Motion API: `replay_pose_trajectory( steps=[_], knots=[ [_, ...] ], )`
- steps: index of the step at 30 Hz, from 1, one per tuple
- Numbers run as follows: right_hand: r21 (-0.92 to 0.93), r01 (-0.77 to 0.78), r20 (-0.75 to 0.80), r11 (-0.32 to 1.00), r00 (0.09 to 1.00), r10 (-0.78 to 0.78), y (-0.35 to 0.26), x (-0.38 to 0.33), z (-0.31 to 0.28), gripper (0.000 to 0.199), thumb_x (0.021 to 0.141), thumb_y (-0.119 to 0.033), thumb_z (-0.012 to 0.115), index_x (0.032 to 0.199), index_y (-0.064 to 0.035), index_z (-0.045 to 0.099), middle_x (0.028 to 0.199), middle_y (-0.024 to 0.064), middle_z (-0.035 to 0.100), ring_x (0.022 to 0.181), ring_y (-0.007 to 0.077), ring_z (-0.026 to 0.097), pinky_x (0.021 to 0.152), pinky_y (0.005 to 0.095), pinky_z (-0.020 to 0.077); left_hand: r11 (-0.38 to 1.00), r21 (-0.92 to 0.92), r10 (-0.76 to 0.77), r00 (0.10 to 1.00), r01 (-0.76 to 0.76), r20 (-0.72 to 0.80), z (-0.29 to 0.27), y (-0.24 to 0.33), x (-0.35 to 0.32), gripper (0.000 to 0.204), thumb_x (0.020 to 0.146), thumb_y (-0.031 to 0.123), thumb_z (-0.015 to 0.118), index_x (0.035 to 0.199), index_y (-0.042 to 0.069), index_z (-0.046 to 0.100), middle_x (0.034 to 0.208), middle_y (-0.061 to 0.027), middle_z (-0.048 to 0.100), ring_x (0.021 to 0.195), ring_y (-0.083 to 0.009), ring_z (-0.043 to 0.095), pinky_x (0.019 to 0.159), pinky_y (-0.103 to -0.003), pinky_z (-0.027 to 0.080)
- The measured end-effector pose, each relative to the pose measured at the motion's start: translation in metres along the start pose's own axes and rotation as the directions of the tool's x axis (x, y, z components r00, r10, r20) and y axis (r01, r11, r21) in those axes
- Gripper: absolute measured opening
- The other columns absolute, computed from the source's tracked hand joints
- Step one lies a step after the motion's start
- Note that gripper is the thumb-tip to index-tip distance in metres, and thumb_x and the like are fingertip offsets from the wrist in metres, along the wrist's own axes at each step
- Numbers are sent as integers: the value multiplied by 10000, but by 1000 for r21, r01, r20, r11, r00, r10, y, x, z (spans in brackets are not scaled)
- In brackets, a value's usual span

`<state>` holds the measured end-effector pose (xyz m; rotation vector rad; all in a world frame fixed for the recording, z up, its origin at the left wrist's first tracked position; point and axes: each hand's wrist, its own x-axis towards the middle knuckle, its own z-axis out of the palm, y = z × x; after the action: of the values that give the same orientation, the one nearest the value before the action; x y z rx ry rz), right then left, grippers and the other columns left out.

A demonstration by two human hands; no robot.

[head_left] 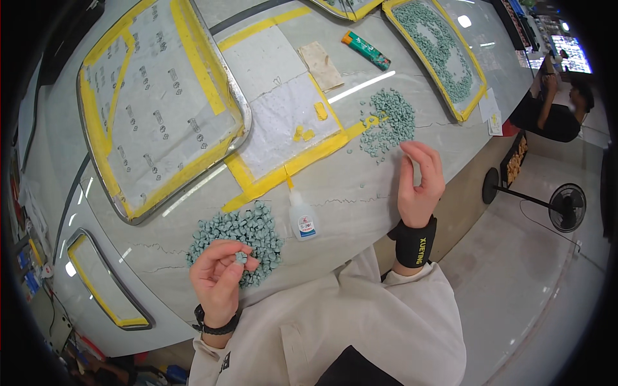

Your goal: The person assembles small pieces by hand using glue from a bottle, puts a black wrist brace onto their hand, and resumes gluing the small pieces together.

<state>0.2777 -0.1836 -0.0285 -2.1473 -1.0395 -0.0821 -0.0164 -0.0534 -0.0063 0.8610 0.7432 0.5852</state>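
Note:
My left hand [220,278] pinches a small grey-green piece [241,258] between thumb and fingers. It is held over the near edge of a heap of larger grey-green pieces [248,225]. My right hand [420,186] is raised beside a looser heap of smaller grey-green pieces [394,116]. Its thumb and forefinger tips come together, and anything between them is too small to make out. A white squeeze bottle [302,217] with a thin yellow nozzle lies between the hands, closer to the larger pieces.
Yellow tape [290,172] edges a white sheet [283,128]. A taped, metal-rimmed panel [241,132] stands at left. Farther off are a green-and-orange tube [367,50], a tan cloth [320,66] and a taped tray [481,90] of pieces. A fan [566,206] and another person [547,119] are at right.

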Motion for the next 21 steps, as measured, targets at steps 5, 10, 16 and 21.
replay_pose_trajectory(
  steps=[5, 10, 16, 21],
  knots=[
    [-137, 48, 5, 989, 999, -47, 1, 3, 5, 266, 796, 70, 544, 1031, -19, 630, 1032, 119, 602, 928, 251, 571, 795, 312, 472, 998, 64, -19, 999, 21, -39, 2, 0, 0, 260, 823, 100, 599, 1055, -15, 568, 994, -121, 558, 767, -169, 560, 710, -284, 479],
    [-155, 117, 61, 981, 992, -109, -4, 2, 4, 266, 792, 63, 540, 1038, 0, 621, 1050, 130, 603, 965, 274, 563, 829, 331, 457, 997, 66, -23, 998, 26, -54, 3, 0, 0, 258, 826, 97, 597, 1057, -15, 567, 995, -121, 558, 766, -167, 560, 711, -289, 480],
    [-155, 130, 110, 979, 987, -114, -8, -1, 5, 276, 789, 57, 543, 1048, -3, 619, 1066, 138, 605, 1003, 289, 556, 871, 353, 441, 1000, 2, 7, 1000, -7, 11, -2, -1, 2, 256, 811, -51, 516, 1061, -60, 566, 1023, -151, 543, 893, -181, 570, 751, -356, 548],
    [-133, 142, 96, 981, 987, -130, -17, 0, 8, 281, 788, 37, 553, 1060, 0, 617, 1106, 139, 605, 1053, 314, 547, 907, 381, 427, 1000, -12, 1, 1000, -1, 14, -2, -1, 2, 253, 813, -43, 525, 1062, -61, 566, 1019, -151, 550, 881, -180, 573, 753, -355, 547]
  ],
)
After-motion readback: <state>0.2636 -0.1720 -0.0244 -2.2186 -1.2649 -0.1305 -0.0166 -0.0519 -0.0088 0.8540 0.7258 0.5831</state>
